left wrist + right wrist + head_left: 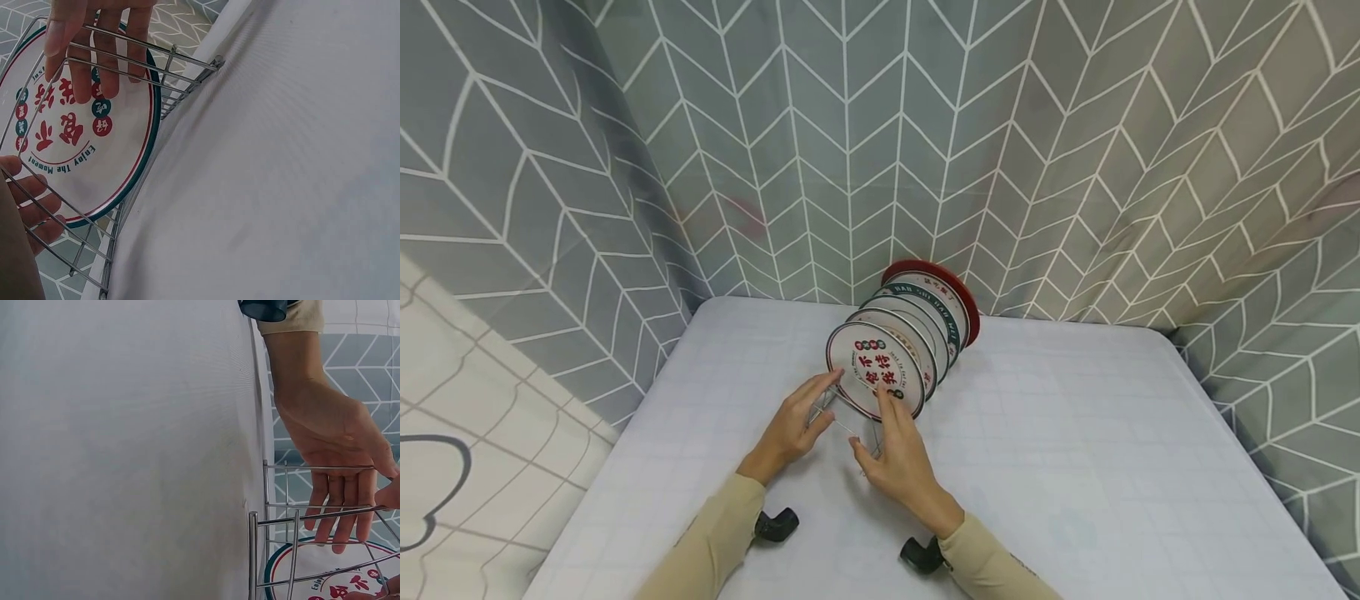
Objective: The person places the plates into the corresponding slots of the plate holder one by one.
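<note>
In the head view, my left hand (786, 429) and right hand (902, 458) hold opposite sides of a silver wire dish rack (253, 550). Each thumb lies toward the inside of the wires, while fairly straight fingers run along the outside. Several round plates stand on edge in the rack, leaning in a row. The front plate (868, 371) has a dark rim, red characters and coloured dots; its lettering "Enjoy The Moment" shows in the left wrist view. At the back is a plate with a wide red rim (972, 312). Much of the rack is hidden by plates and hands.
A white cloth covers the table (1060, 450). Grey curtains with white chevron lines (865, 150) hang behind and at both sides. A black device (777, 525) sits at the left wrist, another black device (920, 556) at the right.
</note>
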Motion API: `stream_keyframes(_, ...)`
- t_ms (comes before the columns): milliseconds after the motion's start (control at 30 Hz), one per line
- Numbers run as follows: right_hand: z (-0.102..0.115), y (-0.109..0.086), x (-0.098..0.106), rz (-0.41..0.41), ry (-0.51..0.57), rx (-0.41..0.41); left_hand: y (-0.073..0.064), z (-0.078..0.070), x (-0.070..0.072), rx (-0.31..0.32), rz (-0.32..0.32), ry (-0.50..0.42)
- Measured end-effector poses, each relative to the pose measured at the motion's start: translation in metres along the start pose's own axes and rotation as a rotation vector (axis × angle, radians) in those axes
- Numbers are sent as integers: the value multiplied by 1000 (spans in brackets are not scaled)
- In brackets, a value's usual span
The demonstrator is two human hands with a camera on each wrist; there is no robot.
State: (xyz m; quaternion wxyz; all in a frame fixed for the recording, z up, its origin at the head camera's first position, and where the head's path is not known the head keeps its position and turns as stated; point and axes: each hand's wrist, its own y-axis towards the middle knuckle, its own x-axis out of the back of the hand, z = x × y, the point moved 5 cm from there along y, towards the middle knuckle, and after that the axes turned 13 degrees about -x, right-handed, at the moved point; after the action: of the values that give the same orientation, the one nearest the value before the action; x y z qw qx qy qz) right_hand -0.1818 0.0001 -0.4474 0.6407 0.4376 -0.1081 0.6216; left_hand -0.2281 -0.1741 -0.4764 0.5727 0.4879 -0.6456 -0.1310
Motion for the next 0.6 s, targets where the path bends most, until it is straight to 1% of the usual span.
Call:
stream_keyframes(300, -2, -1, 5, 64, -9, -39, 2, -3, -2, -13, -7, 13)
stream_keyframes(367, -3, -2, 8, 75, 3, -33, 2, -5, -3, -2, 1, 14)
stream_keyframes(467, -7, -2, 15, 89, 31, -11, 4, -9, -5, 4, 17, -17)
stream_keyframes(533, -11, -3, 19, 103, 52, 4, 5, -13, -7, -2, 19, -22)
stream_keyframes(600, -16, -5, 23, 126, 78, 12, 6, -18, -9, -19, 18, -9)
